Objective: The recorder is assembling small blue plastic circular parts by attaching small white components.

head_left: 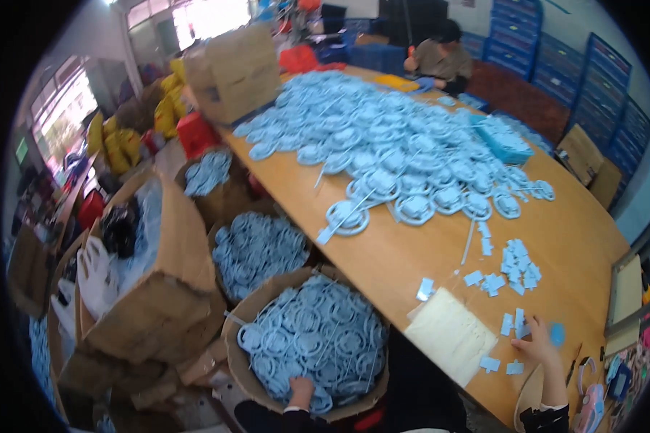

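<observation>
My left hand (301, 393) reaches down into a cardboard box (232, 338) full of light blue round plastic parts (310, 328). Its fingertips are among the parts, so whether it grips one is hidden. Over the right side of the table, my right hand (538, 344) has its thumb and fingers apart beside a small flat blue piece (520, 322). Similar pieces lie just left of it and below it, including one blue tab (490, 364). A round blue disc (557, 333) is right of the fingers.
A large heap of blue round parts (412, 155) covers the far table (383, 267). A whitish sheet (451, 333) lies near its left edge, with small blue pieces (518, 267) beyond. More boxes (173, 252) crowd the left. Another person (444, 58) sits at the far end.
</observation>
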Action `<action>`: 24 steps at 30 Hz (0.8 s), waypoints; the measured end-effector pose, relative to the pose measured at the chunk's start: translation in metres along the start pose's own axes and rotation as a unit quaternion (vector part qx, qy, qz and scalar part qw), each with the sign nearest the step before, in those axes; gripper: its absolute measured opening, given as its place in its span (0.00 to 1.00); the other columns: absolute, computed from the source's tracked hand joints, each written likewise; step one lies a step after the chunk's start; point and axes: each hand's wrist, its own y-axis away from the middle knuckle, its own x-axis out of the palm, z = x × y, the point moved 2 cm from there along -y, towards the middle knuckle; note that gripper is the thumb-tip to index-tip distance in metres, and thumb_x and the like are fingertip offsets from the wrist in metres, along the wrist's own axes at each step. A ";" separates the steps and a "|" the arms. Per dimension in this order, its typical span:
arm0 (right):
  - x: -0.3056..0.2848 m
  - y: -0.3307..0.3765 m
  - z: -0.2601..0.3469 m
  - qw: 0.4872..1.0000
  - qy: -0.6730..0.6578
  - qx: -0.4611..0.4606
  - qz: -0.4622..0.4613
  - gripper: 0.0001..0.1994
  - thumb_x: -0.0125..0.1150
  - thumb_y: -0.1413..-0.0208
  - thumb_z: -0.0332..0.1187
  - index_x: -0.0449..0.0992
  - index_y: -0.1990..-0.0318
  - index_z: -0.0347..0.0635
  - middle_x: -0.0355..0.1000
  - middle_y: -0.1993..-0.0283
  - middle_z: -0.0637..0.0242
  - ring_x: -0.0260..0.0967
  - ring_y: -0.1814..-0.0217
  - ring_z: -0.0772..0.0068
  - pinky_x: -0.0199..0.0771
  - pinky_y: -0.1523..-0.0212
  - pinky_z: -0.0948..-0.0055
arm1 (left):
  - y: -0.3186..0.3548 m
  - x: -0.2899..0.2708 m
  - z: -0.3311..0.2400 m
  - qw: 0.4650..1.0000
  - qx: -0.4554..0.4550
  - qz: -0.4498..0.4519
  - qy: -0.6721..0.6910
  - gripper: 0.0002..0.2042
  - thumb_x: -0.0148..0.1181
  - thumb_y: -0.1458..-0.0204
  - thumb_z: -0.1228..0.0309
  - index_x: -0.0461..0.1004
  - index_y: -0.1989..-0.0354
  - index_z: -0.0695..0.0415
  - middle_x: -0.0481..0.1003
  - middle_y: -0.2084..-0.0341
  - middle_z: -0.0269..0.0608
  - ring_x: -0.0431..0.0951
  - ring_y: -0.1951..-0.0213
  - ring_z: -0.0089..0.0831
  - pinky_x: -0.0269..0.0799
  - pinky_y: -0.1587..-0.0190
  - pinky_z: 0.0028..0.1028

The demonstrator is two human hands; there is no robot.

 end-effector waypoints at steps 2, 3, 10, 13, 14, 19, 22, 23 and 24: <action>0.000 -0.014 0.012 0.999 -0.013 -0.017 0.025 0.27 0.66 0.68 0.33 0.65 0.56 0.39 0.58 0.52 0.51 0.58 0.50 0.54 0.61 0.53 0.68 | 0.005 0.001 0.022 0.990 -0.011 -0.125 0.067 0.11 0.49 0.55 0.64 0.75 0.72 0.56 0.74 0.69 0.46 0.73 0.64 0.43 0.63 0.60 0.42; -0.001 -0.020 0.016 0.999 -0.022 -0.016 0.026 0.25 0.66 0.70 0.29 0.66 0.58 0.39 0.61 0.57 0.55 0.61 0.55 0.57 0.63 0.56 0.68 | 0.012 -0.016 0.025 0.981 -0.011 -0.168 0.100 0.10 0.49 0.55 0.66 0.75 0.74 0.58 0.74 0.71 0.49 0.73 0.67 0.46 0.65 0.63 0.41; 0.021 -0.048 -0.001 0.986 -0.158 0.044 0.021 0.20 0.64 0.75 0.17 0.63 0.70 0.40 0.62 0.72 0.67 0.62 0.70 0.72 0.64 0.70 0.74 | 0.109 -0.099 0.053 0.911 -0.016 -0.301 0.283 0.19 0.43 0.47 0.62 0.72 0.78 0.65 0.71 0.77 0.56 0.71 0.72 0.52 0.65 0.68 0.41; 0.013 -0.043 0.018 0.970 -0.229 0.066 0.046 0.17 0.61 0.71 0.16 0.61 0.72 0.41 0.61 0.74 0.70 0.60 0.73 0.79 0.63 0.72 0.78 | 0.157 -0.138 0.044 0.864 -0.008 -0.340 0.370 0.20 0.42 0.46 0.60 0.70 0.79 0.66 0.70 0.77 0.57 0.71 0.72 0.51 0.64 0.68 0.40; 0.013 -0.045 0.013 0.971 -0.226 0.062 0.047 0.17 0.61 0.71 0.16 0.61 0.72 0.41 0.61 0.74 0.70 0.60 0.73 0.79 0.63 0.72 0.78 | 0.169 -0.151 0.040 0.814 0.007 -0.375 0.444 0.21 0.42 0.46 0.60 0.70 0.79 0.66 0.71 0.77 0.56 0.71 0.72 0.49 0.65 0.68 0.38; 0.001 -0.043 0.042 0.948 -0.314 -0.027 -0.043 0.11 0.56 0.60 0.18 0.66 0.67 0.39 0.62 0.75 0.72 0.62 0.71 0.80 0.63 0.71 0.80 | 0.201 -0.188 0.030 0.537 0.074 -0.343 0.767 0.28 0.28 0.44 0.49 0.67 0.72 0.64 0.73 0.71 0.48 0.75 0.68 0.35 0.72 0.65 0.30; -0.006 -0.032 0.112 0.912 -0.401 -0.064 0.058 0.09 0.54 0.57 0.20 0.68 0.65 0.38 0.64 0.73 0.72 0.64 0.70 0.79 0.65 0.69 0.80 | 0.224 -0.216 0.019 0.463 0.148 -0.292 0.824 0.30 0.25 0.46 0.46 0.64 0.70 0.64 0.71 0.67 0.54 0.75 0.63 0.42 0.72 0.61 0.34; 0.000 -0.027 0.139 0.892 -0.427 -0.081 0.123 0.08 0.54 0.56 0.21 0.69 0.66 0.37 0.65 0.70 0.71 0.64 0.67 0.79 0.66 0.67 0.80 | 0.228 -0.224 0.015 0.407 0.189 -0.258 0.856 0.31 0.26 0.46 0.46 0.64 0.68 0.65 0.70 0.65 0.55 0.74 0.62 0.44 0.72 0.61 0.36; 0.010 -0.019 0.168 0.867 -0.450 -0.100 0.188 0.06 0.54 0.55 0.22 0.69 0.66 0.36 0.66 0.67 0.70 0.65 0.65 0.78 0.66 0.65 0.80 | 0.234 -0.231 0.011 0.382 0.220 -0.244 0.864 0.31 0.26 0.47 0.45 0.63 0.68 0.65 0.69 0.64 0.58 0.73 0.60 0.49 0.72 0.60 0.39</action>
